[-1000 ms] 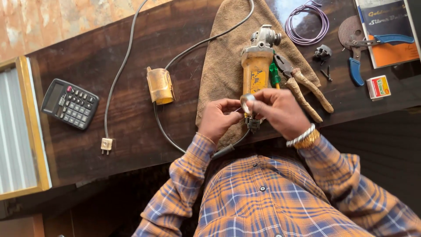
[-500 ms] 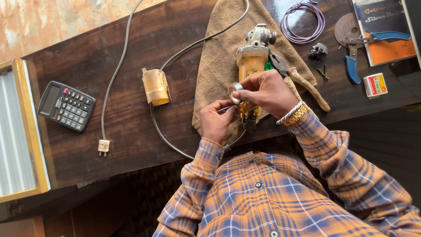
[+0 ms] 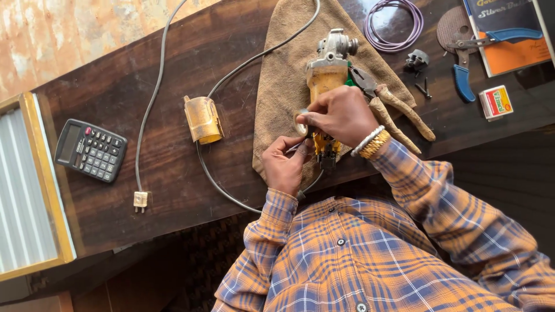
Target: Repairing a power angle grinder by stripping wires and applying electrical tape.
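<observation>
Right hand (image 3: 341,115) closed over rear of yellow grinder (image 3: 326,75), centre of frame, thumb and forefinger pinching a small ring-shaped part (image 3: 301,122); nature of part not clear. Left hand (image 3: 286,164) just below, fingers curled toward grinder tail; what it holds hidden by the fingers, grip not determinable. Grinder lying on brown cloth (image 3: 283,81), metal head toward top of frame, rear half covered by right hand. Exposed end (image 3: 327,155) showing below the hand, detail too small to read.

Grey cord (image 3: 151,110) running from plug (image 3: 140,200) at lower left up off the top edge; full run not traceable. Second cord looping under the wrists, partly hidden by sleeve. Detached amber cover (image 3: 202,119) left of cloth, apart from grinder. Calculator (image 3: 90,150) far left. Pliers (image 3: 399,110) right of grinder, jaws tucked behind the tool. Purple wire coil (image 3: 394,24) cut off at top edge. Blue-handled cutter (image 3: 468,55) and small box (image 3: 496,101) at upper right. Dark small part (image 3: 417,60) near cutter, kind not clear.

Worktop (image 3: 173,167) front edge passing directly beneath both wrists; open wood between cover and calculator, and below the plug.
</observation>
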